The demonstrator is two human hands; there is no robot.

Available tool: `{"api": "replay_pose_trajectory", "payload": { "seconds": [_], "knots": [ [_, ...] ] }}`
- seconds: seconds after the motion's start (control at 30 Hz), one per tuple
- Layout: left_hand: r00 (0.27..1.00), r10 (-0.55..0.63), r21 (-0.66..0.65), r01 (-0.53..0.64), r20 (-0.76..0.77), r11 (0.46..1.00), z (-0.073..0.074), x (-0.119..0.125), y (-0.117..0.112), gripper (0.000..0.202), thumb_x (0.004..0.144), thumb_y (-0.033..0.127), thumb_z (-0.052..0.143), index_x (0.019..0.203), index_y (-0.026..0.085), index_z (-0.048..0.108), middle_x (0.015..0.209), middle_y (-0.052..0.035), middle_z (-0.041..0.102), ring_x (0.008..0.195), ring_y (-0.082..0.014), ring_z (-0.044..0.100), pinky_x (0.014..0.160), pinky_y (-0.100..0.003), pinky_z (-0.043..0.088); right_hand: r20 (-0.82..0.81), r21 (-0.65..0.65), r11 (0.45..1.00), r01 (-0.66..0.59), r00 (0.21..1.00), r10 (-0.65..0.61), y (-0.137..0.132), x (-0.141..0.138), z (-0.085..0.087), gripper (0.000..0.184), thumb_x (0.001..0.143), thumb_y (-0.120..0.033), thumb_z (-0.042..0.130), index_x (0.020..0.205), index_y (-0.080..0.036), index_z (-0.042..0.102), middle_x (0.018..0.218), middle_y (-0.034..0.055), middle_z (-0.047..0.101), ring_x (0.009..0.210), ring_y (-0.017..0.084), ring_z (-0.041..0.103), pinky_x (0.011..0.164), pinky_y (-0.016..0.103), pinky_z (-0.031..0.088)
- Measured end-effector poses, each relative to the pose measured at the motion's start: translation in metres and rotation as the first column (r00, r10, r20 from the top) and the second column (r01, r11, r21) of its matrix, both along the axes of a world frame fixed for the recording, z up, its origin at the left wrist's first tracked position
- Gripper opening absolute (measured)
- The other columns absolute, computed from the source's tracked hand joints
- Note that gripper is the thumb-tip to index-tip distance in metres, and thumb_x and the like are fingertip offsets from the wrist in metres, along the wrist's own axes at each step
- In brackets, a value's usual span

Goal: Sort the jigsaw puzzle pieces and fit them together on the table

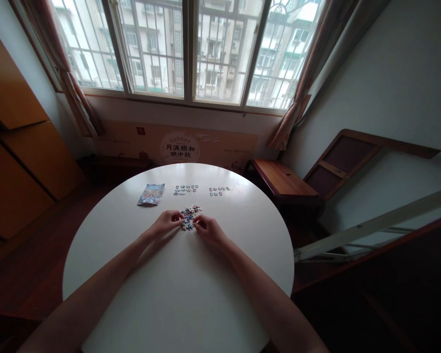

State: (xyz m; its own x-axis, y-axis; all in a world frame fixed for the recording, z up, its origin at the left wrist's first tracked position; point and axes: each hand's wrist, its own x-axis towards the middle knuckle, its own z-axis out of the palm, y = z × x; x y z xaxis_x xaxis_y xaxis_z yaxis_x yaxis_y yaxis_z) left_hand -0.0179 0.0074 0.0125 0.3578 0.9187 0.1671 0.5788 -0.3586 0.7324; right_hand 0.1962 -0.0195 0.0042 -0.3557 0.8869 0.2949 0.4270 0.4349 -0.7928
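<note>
On the round white table (176,284) lies a small cluster of joined jigsaw pieces (189,215). My left hand (166,222) rests at its left side with the fingers curled and pinching at the cluster's edge. From the right, my right hand (209,230) pinches the edge too, fingers bent. What exactly each fingertip holds is too small to make out. Farther back sit two rows of loose pieces, one (185,189) near the middle and one (218,190) to its right.
A small printed puzzle packet (151,194) lies at the back left of the table. Behind the table are a barred window, a cardboard panel with printed characters (178,147), a wooden side table (281,179) at right, and wooden cabinets (18,162) at left.
</note>
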Motion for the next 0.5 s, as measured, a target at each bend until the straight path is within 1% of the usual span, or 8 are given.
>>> {"api": "replay_pose_trajectory", "payload": {
  "seconds": [0.17, 0.33, 0.5],
  "knots": [
    [0.999, 0.035, 0.026, -0.035, -0.034, 0.999, -0.0035, 0.0033, -0.001, 0.041, 0.072, 0.052, 0.06, 0.081, 0.014, 0.07, 0.061, -0.0012, 0.06, 0.057, -0.0118, 0.049, 0.052, -0.021, 0.034, -0.001, 0.003, 1.0, -0.003, 1.0, 0.003, 0.0001, 0.0005, 0.0, 0.018, 0.081, -0.03, 0.053, 0.086, -0.016, 0.064, 0.06, -0.0032, 0.054, 0.053, 0.008, 0.042, 0.056, 0.02, 0.034],
    [0.991, 0.116, 0.092, -0.11, -0.073, 0.99, -0.0067, 0.0067, -0.0025, 0.036, 0.071, 0.049, 0.061, 0.078, 0.015, 0.07, 0.06, -0.0009, 0.06, 0.057, -0.0125, 0.051, 0.053, -0.021, 0.035, 0.003, 0.003, 1.0, -0.001, 1.0, 0.001, 0.0006, 0.0007, -0.0008, 0.02, 0.082, -0.031, 0.053, 0.087, -0.015, 0.064, 0.059, -0.0035, 0.053, 0.053, 0.008, 0.041, 0.055, 0.019, 0.033],
    [0.991, 0.114, 0.102, -0.106, -0.072, 0.989, -0.0077, 0.0091, -0.0039, 0.034, 0.073, 0.048, 0.059, 0.077, 0.016, 0.07, 0.068, -0.003, 0.065, 0.06, -0.0133, 0.053, 0.055, -0.022, 0.037, 0.002, 0.002, 1.0, 0.002, 1.0, -0.002, 0.0016, 0.0009, -0.002, 0.02, 0.082, -0.031, 0.053, 0.086, -0.015, 0.064, 0.058, -0.0043, 0.051, 0.053, 0.008, 0.04, 0.055, 0.019, 0.032]
  ]
}}
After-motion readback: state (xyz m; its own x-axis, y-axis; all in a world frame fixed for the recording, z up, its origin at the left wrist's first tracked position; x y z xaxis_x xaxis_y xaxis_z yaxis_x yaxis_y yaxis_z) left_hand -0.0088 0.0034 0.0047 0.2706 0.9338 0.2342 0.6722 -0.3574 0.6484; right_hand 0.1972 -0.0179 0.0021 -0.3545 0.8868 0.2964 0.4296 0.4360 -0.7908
